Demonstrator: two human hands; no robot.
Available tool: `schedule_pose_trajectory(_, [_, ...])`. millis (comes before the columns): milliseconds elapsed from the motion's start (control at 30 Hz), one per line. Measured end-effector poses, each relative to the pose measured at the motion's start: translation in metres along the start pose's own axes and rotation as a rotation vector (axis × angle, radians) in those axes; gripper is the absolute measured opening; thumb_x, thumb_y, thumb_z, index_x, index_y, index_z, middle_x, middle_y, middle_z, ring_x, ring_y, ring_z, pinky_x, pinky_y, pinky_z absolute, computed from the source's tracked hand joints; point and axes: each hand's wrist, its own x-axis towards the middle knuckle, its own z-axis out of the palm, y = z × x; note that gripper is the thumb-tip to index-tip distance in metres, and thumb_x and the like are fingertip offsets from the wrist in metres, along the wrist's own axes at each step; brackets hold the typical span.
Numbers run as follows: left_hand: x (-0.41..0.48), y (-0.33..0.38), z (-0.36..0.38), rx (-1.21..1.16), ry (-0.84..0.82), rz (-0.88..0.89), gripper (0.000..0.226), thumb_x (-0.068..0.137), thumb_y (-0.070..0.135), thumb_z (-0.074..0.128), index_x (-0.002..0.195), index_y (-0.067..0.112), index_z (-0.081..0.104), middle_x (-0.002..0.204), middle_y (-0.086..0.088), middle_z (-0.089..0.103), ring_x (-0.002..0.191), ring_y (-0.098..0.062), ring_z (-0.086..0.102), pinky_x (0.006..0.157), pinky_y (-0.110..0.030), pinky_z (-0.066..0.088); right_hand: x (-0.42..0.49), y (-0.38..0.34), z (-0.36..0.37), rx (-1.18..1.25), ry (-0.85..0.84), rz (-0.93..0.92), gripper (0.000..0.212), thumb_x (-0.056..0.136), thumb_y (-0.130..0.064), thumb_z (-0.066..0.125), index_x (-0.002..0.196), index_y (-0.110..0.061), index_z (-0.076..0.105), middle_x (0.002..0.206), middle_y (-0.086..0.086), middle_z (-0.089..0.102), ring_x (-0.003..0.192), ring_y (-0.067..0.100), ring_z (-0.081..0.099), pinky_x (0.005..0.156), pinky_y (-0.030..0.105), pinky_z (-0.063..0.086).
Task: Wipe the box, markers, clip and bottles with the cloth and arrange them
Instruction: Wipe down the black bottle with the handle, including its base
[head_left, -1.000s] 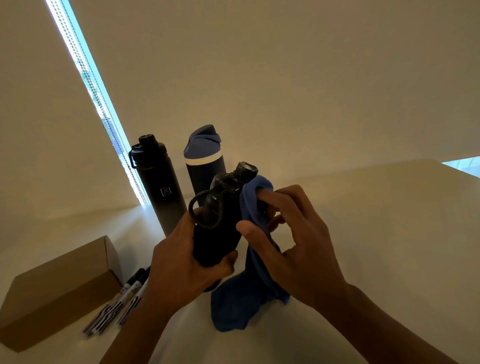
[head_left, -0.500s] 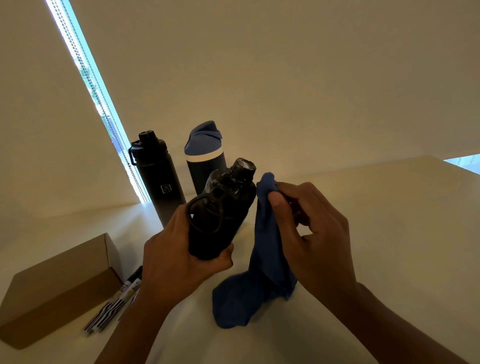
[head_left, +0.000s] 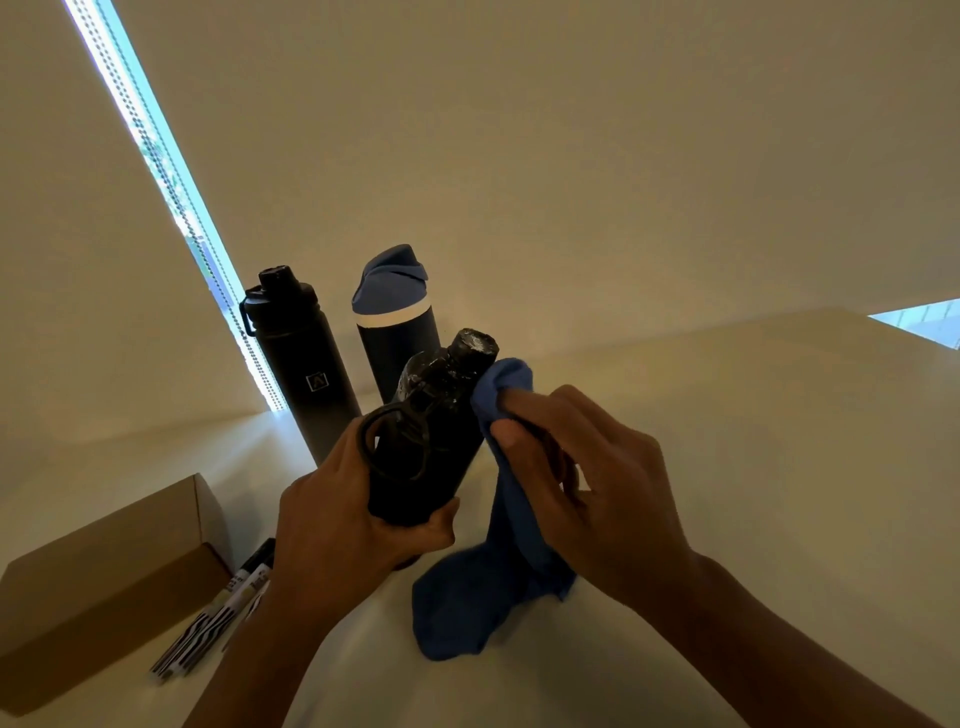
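Your left hand (head_left: 332, 525) curled round a matte black cylindrical bottle (head_left: 431, 441) tilted mid-table, your right hand (head_left: 582, 488) pinching soft blue cloth (head_left: 498, 571) against its shoulder, cardboard box (head_left: 104, 582) and striped markers (head_left: 208, 623) near the table's (head_left: 727, 415) left edge

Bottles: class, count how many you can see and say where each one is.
3. A black bottle stands at the back left; a blue-lidded bottle stands just right of it; the held bottle is tilted in the left hand, nearer the camera. More may be hidden.
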Motion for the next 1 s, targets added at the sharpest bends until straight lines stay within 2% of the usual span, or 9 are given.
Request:
schedule_pose_trajectory(233, [0.001,0.0,0.001,-0.026,-0.005,0.052,0.085,0.065,0.073,0.069,0.13,0.019,0.057,0.103,0.018,0.06,0.086,-0.006,0.059,0.078,-0.009,0.039,-0.001,0.009,-0.003,-0.042,0.046,0.031,0.025,0.095,-0.012,0.073,0.119,-0.009,0.07,0.088,-0.004,0.067,0.071,-0.001,0.053,0.066,0.008,0.045])
schedule_pose_trajectory(333, [-0.001,0.0,0.006,-0.053,0.015,0.055,0.08,0.066,0.072,0.069,0.126,0.02,0.056,0.1,0.012,0.064,0.085,-0.008,0.062,0.076,-0.021,0.051,-0.005,0.005,0.001,-0.023,0.021,-0.055,0.022,0.093,-0.012,0.076,0.111,-0.001,0.074,0.082,-0.001,0.066,0.072,-0.005,0.046,0.071,0.003,0.039])
schedule_pose_trajectory(400, [0.0,-0.002,0.007,-0.059,0.029,0.052,0.081,0.068,0.072,0.068,0.126,0.016,0.059,0.099,0.008,0.067,0.085,-0.01,0.063,0.076,-0.027,0.055,-0.005,0.006,0.003,-0.014,0.011,-0.057,0.024,0.093,-0.014,0.074,0.112,0.0,0.073,0.084,0.0,0.068,0.072,-0.003,0.05,0.069,0.006,0.042])
schedule_pose_trajectory(500, [0.0,-0.001,0.004,-0.069,0.027,0.03,0.081,0.069,0.068,0.077,0.127,0.014,0.06,0.101,0.01,0.066,0.087,-0.008,0.062,0.078,-0.017,0.048,-0.004,0.014,-0.001,-0.003,0.053,0.045,0.023,0.095,-0.011,0.07,0.116,-0.002,0.072,0.093,0.0,0.072,0.077,0.001,0.06,0.067,0.012,0.05])
schedule_pose_trajectory(567, [0.0,0.001,0.004,-0.094,-0.002,-0.002,0.083,0.068,0.065,0.087,0.13,0.019,0.058,0.104,0.017,0.065,0.087,0.001,0.062,0.081,-0.014,0.048,-0.002,0.016,-0.005,-0.005,0.082,0.087,0.023,0.098,-0.015,0.068,0.119,-0.007,0.072,0.098,-0.003,0.071,0.08,0.004,0.065,0.065,0.012,0.05])
schedule_pose_trajectory(667, [-0.001,0.002,0.004,-0.09,-0.044,0.005,0.09,0.063,0.056,0.092,0.136,0.045,0.04,0.109,0.038,0.052,0.103,0.023,0.055,0.076,0.001,0.04,0.004,0.01,-0.009,0.018,0.152,0.105,0.022,0.099,-0.014,0.067,0.118,-0.006,0.072,0.104,-0.001,0.068,0.087,0.009,0.066,0.064,0.017,0.053])
schedule_pose_trajectory(733, [-0.001,0.0,0.004,-0.108,-0.068,0.017,0.098,0.063,0.052,0.095,0.136,0.054,0.03,0.113,0.041,0.048,0.11,0.028,0.048,0.076,0.003,0.038,0.007,0.006,-0.009,0.041,0.179,0.101,0.022,0.097,-0.012,0.068,0.117,-0.003,0.072,0.11,0.003,0.067,0.097,0.009,0.065,0.071,0.016,0.053])
schedule_pose_trajectory(867, [-0.002,-0.001,0.003,-0.165,-0.037,0.002,0.09,0.063,0.055,0.09,0.136,0.045,0.038,0.112,0.04,0.05,0.11,0.027,0.049,0.084,0.007,0.037,0.006,0.002,-0.006,0.093,0.134,0.14,0.023,0.098,-0.016,0.065,0.118,-0.006,0.072,0.111,0.0,0.069,0.101,0.011,0.067,0.077,0.016,0.054])
schedule_pose_trajectory(1000, [-0.002,0.002,0.002,-0.291,-0.017,-0.03,0.06,0.067,0.06,0.077,0.119,0.043,0.053,0.102,0.027,0.065,0.104,0.008,0.063,0.078,-0.007,0.051,0.008,-0.004,-0.006,0.175,0.116,0.445,0.022,0.103,-0.037,0.055,0.114,-0.025,0.071,0.093,-0.019,0.071,0.088,0.002,0.069,0.068,0.009,0.048])
